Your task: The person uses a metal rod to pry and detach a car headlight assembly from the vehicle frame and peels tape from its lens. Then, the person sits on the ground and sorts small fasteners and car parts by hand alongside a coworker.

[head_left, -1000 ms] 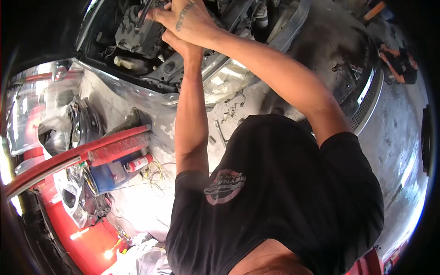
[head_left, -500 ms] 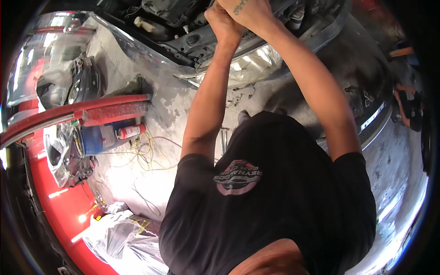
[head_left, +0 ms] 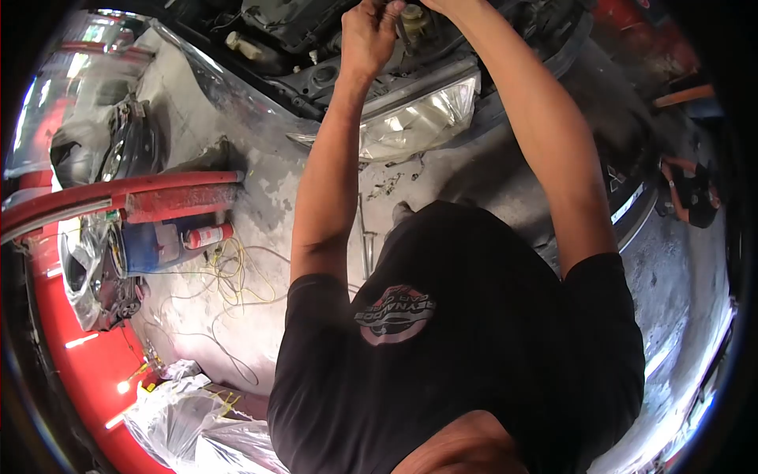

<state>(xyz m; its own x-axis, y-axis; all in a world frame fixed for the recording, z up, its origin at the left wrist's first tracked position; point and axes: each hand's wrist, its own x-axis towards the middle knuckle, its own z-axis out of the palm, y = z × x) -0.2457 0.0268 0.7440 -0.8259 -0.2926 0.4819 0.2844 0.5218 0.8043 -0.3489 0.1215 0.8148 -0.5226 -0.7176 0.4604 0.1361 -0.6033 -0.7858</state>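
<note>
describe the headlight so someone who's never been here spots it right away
Start at the open engine bay along the top of the view. On its near edge, mostly between the person's left forearm and right forearm, sits the headlight. Its clear, shiny lens stands out from the dark parts above.

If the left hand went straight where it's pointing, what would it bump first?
Probably some part in the engine bay, but the left hand reaches the picture's top edge, so I can't tell which.

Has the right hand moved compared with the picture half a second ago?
Yes: against the headlight, the right hand moved rightward and farther up the view.
</note>
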